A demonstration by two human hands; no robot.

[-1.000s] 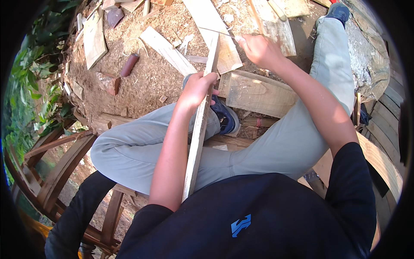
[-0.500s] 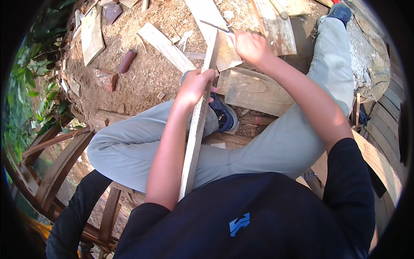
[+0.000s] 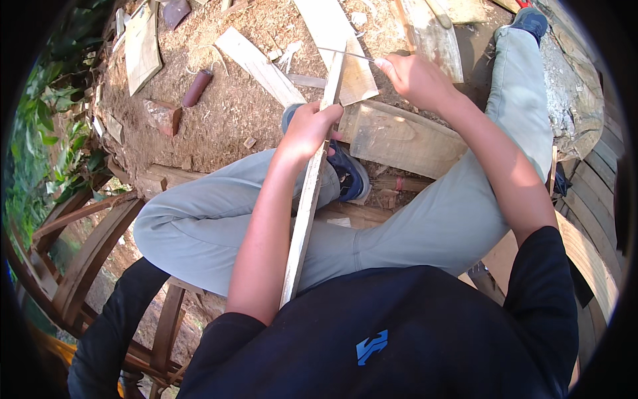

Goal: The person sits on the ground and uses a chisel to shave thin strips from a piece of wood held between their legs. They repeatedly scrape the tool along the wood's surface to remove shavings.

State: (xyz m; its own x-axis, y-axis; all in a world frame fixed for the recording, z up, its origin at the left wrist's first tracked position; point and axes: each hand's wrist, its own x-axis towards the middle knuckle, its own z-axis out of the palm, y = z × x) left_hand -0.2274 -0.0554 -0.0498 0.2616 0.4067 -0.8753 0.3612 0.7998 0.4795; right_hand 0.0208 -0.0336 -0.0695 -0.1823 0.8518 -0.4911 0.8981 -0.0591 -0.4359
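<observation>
A long, narrow wooden strip [image 3: 306, 219] slants from my waist up between my legs. My left hand [image 3: 307, 132] is wrapped round it below its far end. Farther right, my right hand [image 3: 420, 81] is closed round the handle of a thin-bladed knife [image 3: 349, 54]; the fingers hide that handle. The narrow metal blade points left and crosses the strip's far tip. From this angle I cannot tell whether the edge touches the wood.
Loose boards [image 3: 256, 66] and wood shavings lie on the ground ahead. A wider plank [image 3: 402, 139] rests beside my shoe [image 3: 349, 176]. At left are a dark red cylinder [image 3: 197, 88], a brick piece [image 3: 163, 118] and a wooden frame [image 3: 100, 249]. Another plank [image 3: 435, 40] lies at far right.
My right hand has moved right and slightly nearer, drawing the knife with it. The blade now lies flatter across the strip's tip. My left hand keeps its hold, shifted slightly right with the strip.
</observation>
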